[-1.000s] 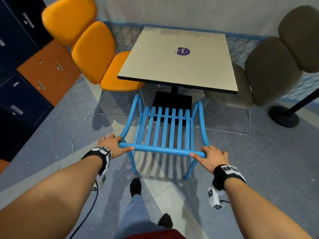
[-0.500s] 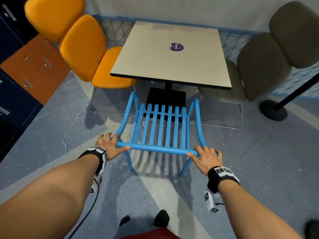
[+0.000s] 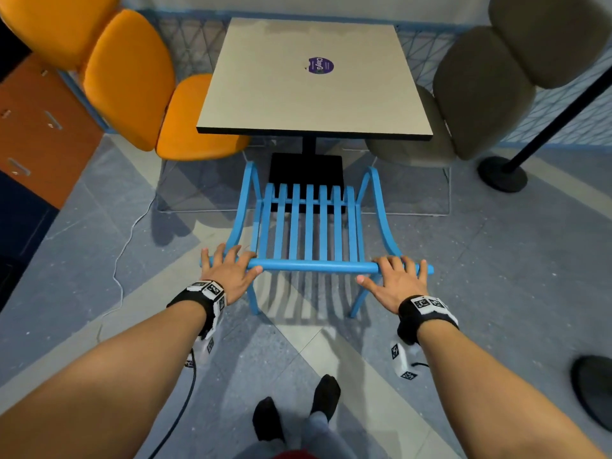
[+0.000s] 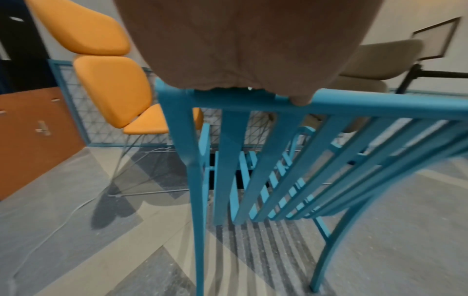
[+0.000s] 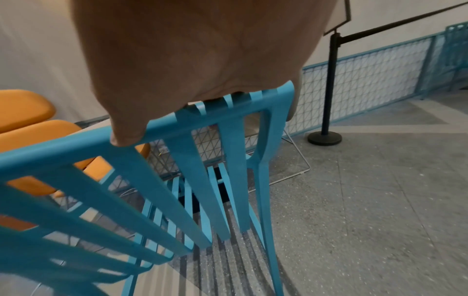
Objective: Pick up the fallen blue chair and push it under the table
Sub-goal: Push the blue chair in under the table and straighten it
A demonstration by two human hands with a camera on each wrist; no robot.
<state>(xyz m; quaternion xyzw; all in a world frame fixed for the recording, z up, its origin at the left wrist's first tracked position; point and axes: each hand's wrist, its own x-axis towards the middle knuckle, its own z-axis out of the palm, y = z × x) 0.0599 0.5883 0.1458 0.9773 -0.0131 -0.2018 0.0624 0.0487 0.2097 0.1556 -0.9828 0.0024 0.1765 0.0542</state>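
Observation:
The blue slatted chair (image 3: pixel 309 226) stands upright on the floor, its seat pointing at the black pedestal of the beige square table (image 3: pixel 298 94). The seat front reaches the pedestal's base plate, below the table's near edge. My left hand (image 3: pixel 228 270) lies on the left end of the chair's top rail with fingers spread straight over it. My right hand (image 3: pixel 397 276) lies the same way on the right end. In the left wrist view the palm (image 4: pixel 240 50) presses on the rail of the chair (image 4: pixel 228 160). The right wrist view shows the palm (image 5: pixel 190 50) on the chair (image 5: pixel 197 170).
An orange padded chair (image 3: pixel 132 77) stands left of the table, a grey one (image 3: pixel 480 94) right of it. A black stanchion base (image 3: pixel 501 173) stands at the right and another dark base (image 3: pixel 592 389) nearer me. A white cable (image 3: pixel 126 233) runs along the floor by orange and dark lockers (image 3: pixel 39 127).
The chair has slid forward toward the table and I have stepped after it. Both hands, earlier wrapped round the top rail, now lie on it with fingers straight and spread.

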